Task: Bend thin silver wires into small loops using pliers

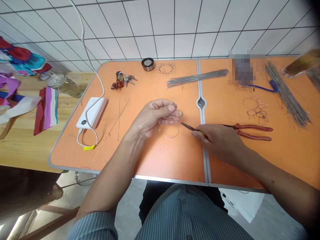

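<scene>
Near the middle of the orange table [180,160], my left hand [158,115] pinches a thin wire loop [178,131] between thumb and fingers. The loop hangs below the fingertips and curves toward the right. My right hand [217,138] is closed around small dark-tipped pliers [188,126], whose jaws point left at the loop without touching it. Behind my right hand lie larger pliers with red handles [255,127], their head partly hidden. Two loose straight wires [119,121] lie crossed to the left of my left hand.
Wire bundles [197,78] [290,96] lie at the back and right. Bent wire pieces [257,110], keys [127,79], a roll of tape [148,64] and a white power bank [92,112] with a cable surround the hands. A metal hinge seam [201,103] crosses the table.
</scene>
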### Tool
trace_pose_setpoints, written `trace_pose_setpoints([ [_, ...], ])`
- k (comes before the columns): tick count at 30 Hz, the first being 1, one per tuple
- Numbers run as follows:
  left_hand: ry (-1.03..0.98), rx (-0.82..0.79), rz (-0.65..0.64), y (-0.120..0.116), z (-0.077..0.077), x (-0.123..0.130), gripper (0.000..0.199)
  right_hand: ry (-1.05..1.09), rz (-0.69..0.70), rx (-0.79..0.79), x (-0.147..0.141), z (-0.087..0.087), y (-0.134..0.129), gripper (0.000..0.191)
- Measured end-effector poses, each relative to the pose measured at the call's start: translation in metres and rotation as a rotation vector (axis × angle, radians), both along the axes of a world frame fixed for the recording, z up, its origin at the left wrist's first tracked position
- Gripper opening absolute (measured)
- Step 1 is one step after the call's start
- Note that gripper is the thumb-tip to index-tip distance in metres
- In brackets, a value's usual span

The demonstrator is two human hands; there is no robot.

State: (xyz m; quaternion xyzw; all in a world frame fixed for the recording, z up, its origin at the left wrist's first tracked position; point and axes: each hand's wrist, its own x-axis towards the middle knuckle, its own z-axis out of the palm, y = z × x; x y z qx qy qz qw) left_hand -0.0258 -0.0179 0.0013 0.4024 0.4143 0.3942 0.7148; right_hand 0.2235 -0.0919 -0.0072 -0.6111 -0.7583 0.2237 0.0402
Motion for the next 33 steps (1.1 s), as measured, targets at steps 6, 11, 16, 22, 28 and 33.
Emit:
trace_pose_setpoints([
  [6,-0.037,-0.029,-0.037,-0.003,-0.004,0.007,0.029,-0.317,0.204,0.408,-0.013,-0.014,-0.016,0.042],
  [11,-0.027,-0.043,-0.074,-0.006,-0.008,0.012,0.033,-0.135,0.246,0.344,-0.004,-0.012,-0.012,0.031],
  [16,0.041,-0.003,-0.135,-0.012,-0.017,0.021,0.032,0.390,0.001,0.261,0.005,0.006,0.004,0.028],
  [22,0.111,-0.040,-0.265,-0.022,-0.030,0.034,0.025,0.600,-0.078,0.027,0.005,0.007,0.014,0.022],
  [28,0.048,-0.077,-0.243,-0.025,-0.033,0.037,0.028,0.603,-0.148,0.048,0.005,0.004,0.018,0.018],
  [33,0.028,-0.086,-0.193,-0.024,-0.034,0.037,0.026,0.591,-0.150,0.055,0.006,0.004,0.019,0.017],
])
